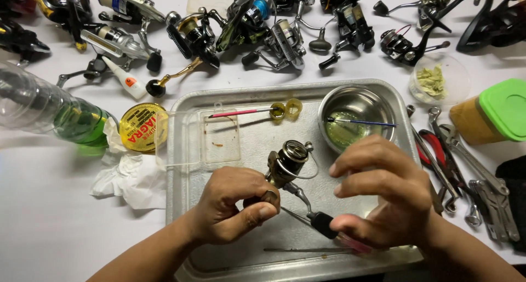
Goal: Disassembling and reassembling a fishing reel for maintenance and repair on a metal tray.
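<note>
Metal fishing reel, small and brown-gold [286,164], sits over middle of shiny steel tray [186,178] on white table [49,227]. Left hand [233,205] closed, pinching reel's foot from below. Reel stands up and right of that hand. Crank arm with black knob [323,224] slants down to right, long way pointing at right hand [383,191]. Right hand curled, thumb touching knob end; cannot tell if it grips. Left hand nearer reel body, right hand nearer knob. Round steel bowl [356,117] just behind.
</note>
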